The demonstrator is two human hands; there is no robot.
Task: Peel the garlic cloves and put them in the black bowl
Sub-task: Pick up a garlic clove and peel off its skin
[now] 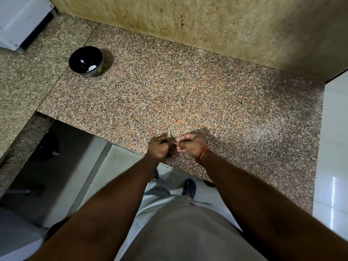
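Both hands meet over the counter's near edge: the left hand curls round a clove, bracing it, while the right hand pinches its skin to strip it. The bowl sits well away at the counter's far left, likely clear of falling skins, a pale piece inside.

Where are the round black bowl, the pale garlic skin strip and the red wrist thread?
Round black bowl (pixel 75 62): head view, inner wall.
Pale garlic skin strip (pixel 169 133): head view, its middle.
Red wrist thread (pixel 203 152): head view, on right wrist.
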